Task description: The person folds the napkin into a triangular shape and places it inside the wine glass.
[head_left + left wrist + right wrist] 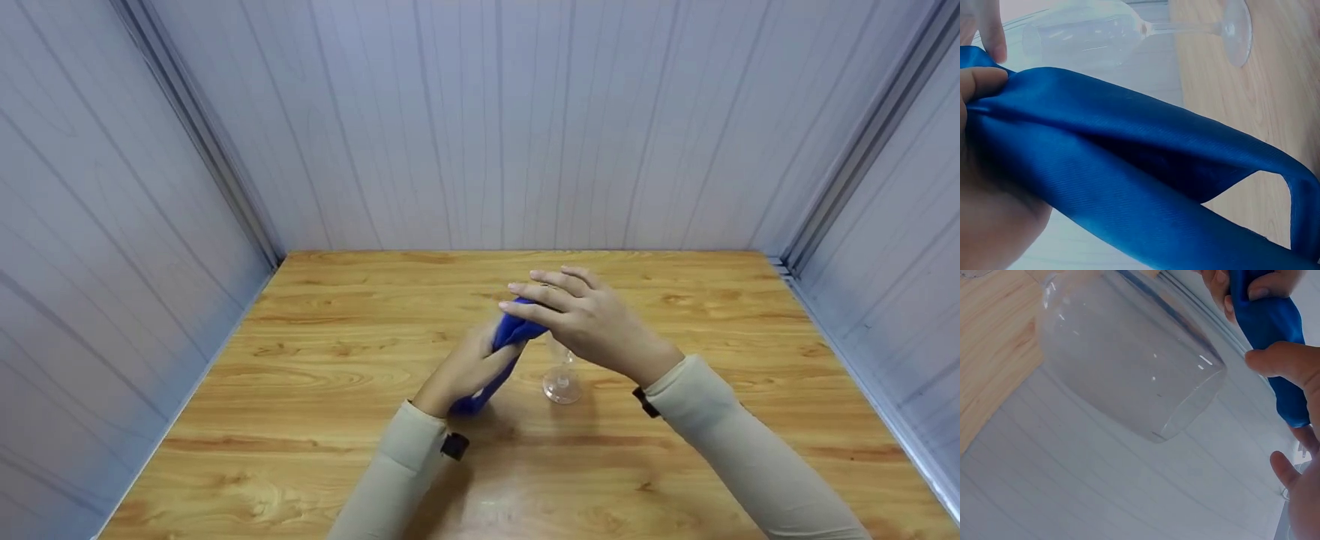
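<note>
The left hand pinches a blue cloth; the right hand, fingers straight, holds its top, a wine glass at its 6 o'clock.

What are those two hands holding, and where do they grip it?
Both grip a blue cloth: the left hand around its middle, the right hand pinching its upper end, above a wine glass.

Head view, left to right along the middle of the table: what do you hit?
Left hand gripping the blue cloth → wine glass standing on its foot on the wooden table → right forearm in a beige sleeve. The right hand overlaps cloth and glass from above, so I left it out.
</note>
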Tool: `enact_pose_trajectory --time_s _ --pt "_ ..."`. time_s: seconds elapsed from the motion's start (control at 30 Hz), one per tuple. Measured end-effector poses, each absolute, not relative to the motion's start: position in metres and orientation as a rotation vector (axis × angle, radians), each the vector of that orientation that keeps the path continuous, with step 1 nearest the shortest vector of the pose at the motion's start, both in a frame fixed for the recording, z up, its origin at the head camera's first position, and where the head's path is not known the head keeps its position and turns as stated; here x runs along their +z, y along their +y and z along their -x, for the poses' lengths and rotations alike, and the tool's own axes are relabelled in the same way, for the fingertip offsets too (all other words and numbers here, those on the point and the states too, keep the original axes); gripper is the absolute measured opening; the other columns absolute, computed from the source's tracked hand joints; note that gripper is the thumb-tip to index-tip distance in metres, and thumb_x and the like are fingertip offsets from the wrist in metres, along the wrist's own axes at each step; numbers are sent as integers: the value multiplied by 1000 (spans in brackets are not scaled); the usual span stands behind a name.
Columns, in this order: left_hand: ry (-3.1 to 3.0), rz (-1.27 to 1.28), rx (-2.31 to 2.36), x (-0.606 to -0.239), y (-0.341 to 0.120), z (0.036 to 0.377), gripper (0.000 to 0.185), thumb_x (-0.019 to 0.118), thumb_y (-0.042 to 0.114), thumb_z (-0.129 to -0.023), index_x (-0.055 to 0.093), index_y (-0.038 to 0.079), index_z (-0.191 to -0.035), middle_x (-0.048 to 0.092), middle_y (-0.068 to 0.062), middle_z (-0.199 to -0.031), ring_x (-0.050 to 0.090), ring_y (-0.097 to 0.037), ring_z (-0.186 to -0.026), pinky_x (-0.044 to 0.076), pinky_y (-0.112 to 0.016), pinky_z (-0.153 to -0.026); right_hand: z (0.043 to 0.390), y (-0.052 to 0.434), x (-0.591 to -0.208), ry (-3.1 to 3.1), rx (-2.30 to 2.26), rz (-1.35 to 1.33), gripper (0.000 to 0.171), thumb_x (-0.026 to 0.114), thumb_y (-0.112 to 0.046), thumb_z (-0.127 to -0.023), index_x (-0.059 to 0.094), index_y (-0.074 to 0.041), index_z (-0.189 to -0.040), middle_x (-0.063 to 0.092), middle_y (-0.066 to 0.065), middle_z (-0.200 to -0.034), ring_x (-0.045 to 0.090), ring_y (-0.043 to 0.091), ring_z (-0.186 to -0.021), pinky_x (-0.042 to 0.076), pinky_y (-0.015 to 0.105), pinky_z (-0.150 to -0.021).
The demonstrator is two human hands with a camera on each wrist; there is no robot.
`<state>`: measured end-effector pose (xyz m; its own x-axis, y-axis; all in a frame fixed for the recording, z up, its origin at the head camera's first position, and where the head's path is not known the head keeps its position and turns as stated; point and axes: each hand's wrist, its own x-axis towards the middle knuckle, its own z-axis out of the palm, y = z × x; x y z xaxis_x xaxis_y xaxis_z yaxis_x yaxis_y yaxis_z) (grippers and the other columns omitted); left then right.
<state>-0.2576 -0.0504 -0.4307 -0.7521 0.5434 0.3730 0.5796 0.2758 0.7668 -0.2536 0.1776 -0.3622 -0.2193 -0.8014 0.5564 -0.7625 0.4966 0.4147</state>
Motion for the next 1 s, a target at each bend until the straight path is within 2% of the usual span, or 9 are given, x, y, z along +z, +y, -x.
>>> enact_pose_trajectory --time_s 0.1,0.23,0.37,0.5,0.63,0.77,0.87,1.0 --pt "-2487 1086 -1539 -431 -51 257 47 53 16 -100 48 8 -146 60 -2 -134 58 -16 -116 45 -37 -101 253 176 -361 -1982 -36 -1293 58 79 -9 -87 59 -21 -140 57 0 -141 55 25 -125 43 45 -103" --pt "-2506 1043 -1561 -431 -53 256 33 56 18 -100 57 8 -132 64 -1 -115 59 -15 -100 49 -35 -90 254 176 -363 -1940 38 -1309 47 82 -6 -82 67 -15 -126 65 3 -126 61 26 -110 47 41 -98" --pt "-2539 998 -1516 -431 -53 254 22 58 22 -99 60 8 -116 61 0 -96 57 -15 -83 50 -33 -75 256 175 -365 -1908 118 -1319 30 84 -11 -82 72 -12 -110 70 4 -107 62 26 -97 52 39 -89" --pt "-2549 980 -1457 -431 -54 254 20 61 24 -98 59 10 -112 60 1 -93 57 -14 -79 49 -32 -70 256 176 -365 -1904 139 -1306 20 83 -15 -83 74 -12 -100 70 4 -97 61 26 -89 52 40 -84" --pt "-2467 1001 -1435 -431 -54 256 33 64 27 -98 57 10 -126 61 -1 -109 58 -15 -94 49 -35 -82 256 178 -364 -1911 133 -1252 19 84 -17 -83 74 -12 -99 70 4 -94 59 27 -85 51 43 -85" --pt "-2341 1006 -1431 -431 -54 257 53 67 30 -97 49 11 -143 55 -3 -131 55 -17 -115 45 -39 -98 257 182 -363 -1935 152 -1181 19 83 -19 -84 73 -12 -98 70 5 -93 58 29 -83 49 45 -83" --pt "-2245 972 -1454 -431 -55 257 56 70 30 -96 49 11 -145 53 -2 -136 52 -17 -122 43 -40 -102 258 185 -363 -1963 142 -1119 19 83 -20 -84 73 -12 -98 68 6 -94 57 31 -83 48 46 -83" --pt "-2118 931 -1493 -430 -53 255 48 72 23 -94 56 12 -138 54 -3 -136 50 -19 -127 41 -41 -105 260 188 -364 -1981 116 -1038 21 84 -20 -83 73 -11 -98 66 8 -92 55 31 -81 47 47 -86"
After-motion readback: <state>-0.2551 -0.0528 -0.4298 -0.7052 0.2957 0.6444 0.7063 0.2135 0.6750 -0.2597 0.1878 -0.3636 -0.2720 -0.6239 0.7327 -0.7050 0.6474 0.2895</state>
